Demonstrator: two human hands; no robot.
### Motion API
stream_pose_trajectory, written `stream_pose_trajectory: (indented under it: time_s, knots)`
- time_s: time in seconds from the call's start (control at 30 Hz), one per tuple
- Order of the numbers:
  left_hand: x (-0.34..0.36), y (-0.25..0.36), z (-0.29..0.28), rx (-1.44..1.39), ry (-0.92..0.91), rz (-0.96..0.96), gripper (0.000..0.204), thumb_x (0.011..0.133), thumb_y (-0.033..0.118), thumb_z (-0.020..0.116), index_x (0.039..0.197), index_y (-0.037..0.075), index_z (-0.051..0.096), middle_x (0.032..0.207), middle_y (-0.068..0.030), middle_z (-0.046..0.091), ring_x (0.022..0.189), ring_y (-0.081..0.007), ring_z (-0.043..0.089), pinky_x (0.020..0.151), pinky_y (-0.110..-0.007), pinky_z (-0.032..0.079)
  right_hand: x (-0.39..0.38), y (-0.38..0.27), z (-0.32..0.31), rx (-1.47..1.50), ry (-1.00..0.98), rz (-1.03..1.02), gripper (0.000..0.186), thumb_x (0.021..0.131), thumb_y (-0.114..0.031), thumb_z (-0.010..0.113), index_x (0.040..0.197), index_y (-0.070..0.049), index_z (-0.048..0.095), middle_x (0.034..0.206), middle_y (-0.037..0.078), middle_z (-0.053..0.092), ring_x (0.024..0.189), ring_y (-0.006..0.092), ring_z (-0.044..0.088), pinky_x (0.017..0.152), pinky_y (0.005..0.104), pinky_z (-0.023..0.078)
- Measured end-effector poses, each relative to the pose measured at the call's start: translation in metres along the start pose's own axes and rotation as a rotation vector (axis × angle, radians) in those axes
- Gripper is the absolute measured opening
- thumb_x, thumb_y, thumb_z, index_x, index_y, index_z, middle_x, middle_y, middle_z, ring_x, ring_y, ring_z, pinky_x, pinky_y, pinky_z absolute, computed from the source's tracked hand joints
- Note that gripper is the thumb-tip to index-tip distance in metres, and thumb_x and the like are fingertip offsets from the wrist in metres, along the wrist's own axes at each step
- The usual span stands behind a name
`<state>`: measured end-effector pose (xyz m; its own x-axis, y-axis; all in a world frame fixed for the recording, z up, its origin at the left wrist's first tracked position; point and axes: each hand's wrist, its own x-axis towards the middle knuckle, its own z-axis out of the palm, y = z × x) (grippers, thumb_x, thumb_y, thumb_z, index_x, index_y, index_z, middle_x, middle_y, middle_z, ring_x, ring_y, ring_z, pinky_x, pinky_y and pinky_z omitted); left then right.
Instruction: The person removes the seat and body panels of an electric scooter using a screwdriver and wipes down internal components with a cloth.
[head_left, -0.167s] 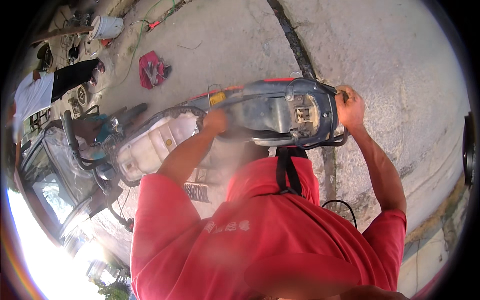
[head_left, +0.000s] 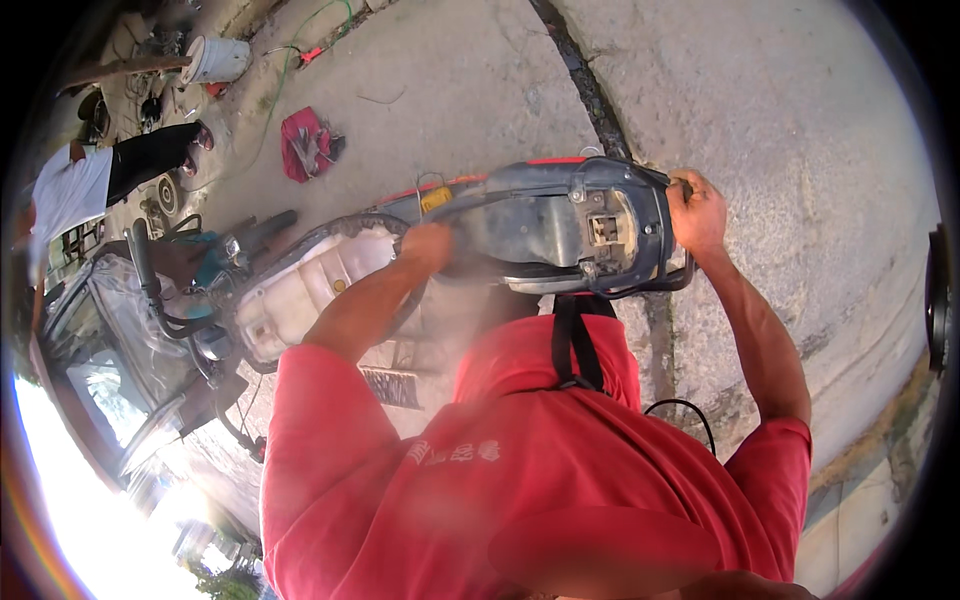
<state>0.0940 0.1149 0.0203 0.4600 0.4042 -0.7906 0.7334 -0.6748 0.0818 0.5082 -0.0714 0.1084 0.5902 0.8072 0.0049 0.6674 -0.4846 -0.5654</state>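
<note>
A motorcycle's dark rear body, with metal fittings at its right end, lies across the view in front of me. My left hand is closed at its left part, beside a long pale plastic pan; haze blurs this area and what the fingers grip is unclear. My right hand is wrapped round the black rail at the right end. A small yellow item sits just beyond my left hand. Handlebars and other vehicle parts are at the left.
A red cloth bundle lies on the cracked concrete ground. Another person in a white top is at the upper left, near a white bucket, a wheel and scattered tools. A dark round object is at the far right.
The view has shifted very slightly. My hands hold the same positions, with no other clear change.
</note>
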Motion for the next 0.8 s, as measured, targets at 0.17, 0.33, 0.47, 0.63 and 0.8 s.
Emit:
stream_pose_trajectory:
  time_s: [0.17, 0.33, 0.47, 0.63, 0.8]
  knots:
    - [0.010, -0.002, 0.023, 0.023, 0.123, -0.010, 0.024, 0.082, 0.015, 0.062, 0.101, 0.004, 0.070, 0.096, -0.0195, 0.071, 0.089, -0.0358, 0.071, 0.074, -0.046, 0.057, 0.001, -0.008, -0.004, -0.043, 0.021, -0.004, 0.014, 0.085, -0.020, 0.062, 0.093, -0.013, 0.069, 0.086, 0.013, 0.070, 0.079, 0.0356, 0.067, 0.070, 0.0432, 0.053]
    - [0.036, -0.013, 0.058, -0.699, 0.111, -0.317, 0.016, 0.087, 0.022, 0.064, 0.093, 0.007, 0.067, 0.085, -0.0101, 0.068, 0.063, -0.0201, 0.065, 0.047, -0.032, 0.049, 0.001, -0.010, -0.006, -0.067, -0.014, 0.090, 0.017, 0.085, -0.025, 0.061, 0.095, -0.014, 0.070, 0.088, 0.013, 0.070, 0.081, 0.0365, 0.066, 0.072, 0.0444, 0.053]
    - [0.042, -0.026, 0.086, -1.642, -0.042, -0.667, 0.016, 0.093, 0.027, 0.060, 0.095, 0.011, 0.064, 0.079, -0.0053, 0.064, 0.054, -0.0122, 0.055, 0.039, -0.025, 0.036, 0.001, -0.012, -0.008, -0.073, -0.048, 0.122, 0.018, 0.085, -0.026, 0.060, 0.095, -0.014, 0.070, 0.087, 0.015, 0.069, 0.082, 0.0370, 0.066, 0.072, 0.0450, 0.053]
    - [0.035, -0.032, 0.082, -1.936, -0.179, -0.738, 0.015, 0.094, 0.027, 0.060, 0.099, 0.014, 0.063, 0.079, -0.0058, 0.064, 0.051, -0.0108, 0.052, 0.038, -0.024, 0.031, 0.000, -0.008, -0.007, -0.048, -0.017, 0.074, 0.017, 0.085, -0.025, 0.061, 0.094, -0.014, 0.070, 0.083, 0.015, 0.069, 0.080, 0.0360, 0.066, 0.071, 0.0436, 0.053]
    - [0.035, -0.029, 0.081, -1.732, -0.160, -0.771, 0.017, 0.092, 0.027, 0.061, 0.101, 0.013, 0.064, 0.079, -0.0070, 0.064, 0.053, -0.0122, 0.055, 0.039, -0.026, 0.035, 0.000, -0.014, -0.010, 0.043, -0.058, 0.184, 0.014, 0.084, -0.022, 0.061, 0.093, -0.014, 0.069, 0.080, 0.013, 0.068, 0.077, 0.0350, 0.066, 0.068, 0.0413, 0.052]
